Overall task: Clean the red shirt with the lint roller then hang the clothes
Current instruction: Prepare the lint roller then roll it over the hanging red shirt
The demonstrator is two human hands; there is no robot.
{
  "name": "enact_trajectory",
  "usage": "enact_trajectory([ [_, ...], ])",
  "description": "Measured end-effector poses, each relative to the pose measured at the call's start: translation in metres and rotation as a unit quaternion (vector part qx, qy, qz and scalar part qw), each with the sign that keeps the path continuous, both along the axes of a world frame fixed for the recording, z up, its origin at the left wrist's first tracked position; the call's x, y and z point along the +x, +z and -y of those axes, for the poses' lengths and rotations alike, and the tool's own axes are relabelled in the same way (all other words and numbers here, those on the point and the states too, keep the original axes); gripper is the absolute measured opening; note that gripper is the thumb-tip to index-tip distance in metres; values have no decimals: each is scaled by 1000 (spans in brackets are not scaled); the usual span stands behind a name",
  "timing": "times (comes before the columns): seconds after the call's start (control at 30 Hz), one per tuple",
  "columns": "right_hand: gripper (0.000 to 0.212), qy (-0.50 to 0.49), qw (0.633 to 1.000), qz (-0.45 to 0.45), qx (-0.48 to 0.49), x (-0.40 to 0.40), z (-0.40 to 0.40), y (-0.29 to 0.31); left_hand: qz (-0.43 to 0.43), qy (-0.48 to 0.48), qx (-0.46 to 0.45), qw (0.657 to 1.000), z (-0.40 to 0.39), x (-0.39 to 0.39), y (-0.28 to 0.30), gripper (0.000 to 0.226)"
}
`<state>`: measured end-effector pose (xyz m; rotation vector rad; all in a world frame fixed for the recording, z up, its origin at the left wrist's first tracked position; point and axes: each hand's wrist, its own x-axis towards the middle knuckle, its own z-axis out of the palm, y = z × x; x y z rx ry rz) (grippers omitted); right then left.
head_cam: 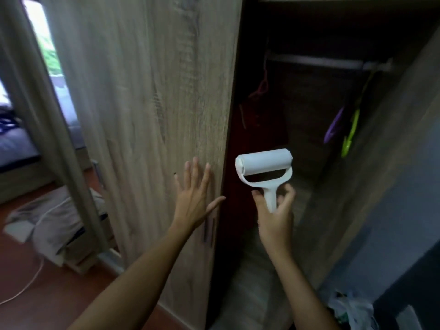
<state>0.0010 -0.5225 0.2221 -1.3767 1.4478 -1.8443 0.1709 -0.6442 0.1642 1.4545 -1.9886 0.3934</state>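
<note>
I stand before an open wooden wardrobe. My right hand (276, 210) grips the handle of a white lint roller (264, 167), roller end up, in front of the dark opening. My left hand (194, 194) lies flat with straight, spread fingers against the wooden wardrobe door (147, 103), near its right edge. Inside, the red shirt (257, 129) hangs on a pink hanger (260, 88) from the metal rail (316, 61); it is dark and partly hidden behind the door edge.
Purple (333, 127) and green (348, 134) empty hangers hang at the rail's right end. A plastic bag (352, 310) lies at lower right. Folded bedding (52, 220) and a white cable (31, 279) lie on the floor at left, beside a doorway.
</note>
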Motion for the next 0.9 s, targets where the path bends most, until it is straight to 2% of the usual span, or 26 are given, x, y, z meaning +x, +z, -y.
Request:
enact_trajectory([
  [0.13, 78, 2, 999, -36, -27, 18, 14, -3, 24, 10, 45, 999, 21, 26, 20, 109],
  [0.2, 87, -7, 997, -69, -40, 29, 20, -2, 13, 21, 56, 998, 26, 41, 18, 108],
  [0.27, 85, -26, 994, -95, -56, 38, 28, 0, 6, 31, 61, 998, 33, 55, 18, 107],
  [0.43, 60, -35, 991, -125, -35, 53, 55, 3, 5, 67, 76, 995, 51, 86, 26, 111],
  [0.6, 67, -71, 988, -134, -15, 73, 68, -6, -14, 86, 108, 990, 67, 113, 33, 106],
  [0.9, 72, -121, 984, -131, 15, 96, 96, -8, -26, 118, 96, 988, 93, 154, 36, 106],
])
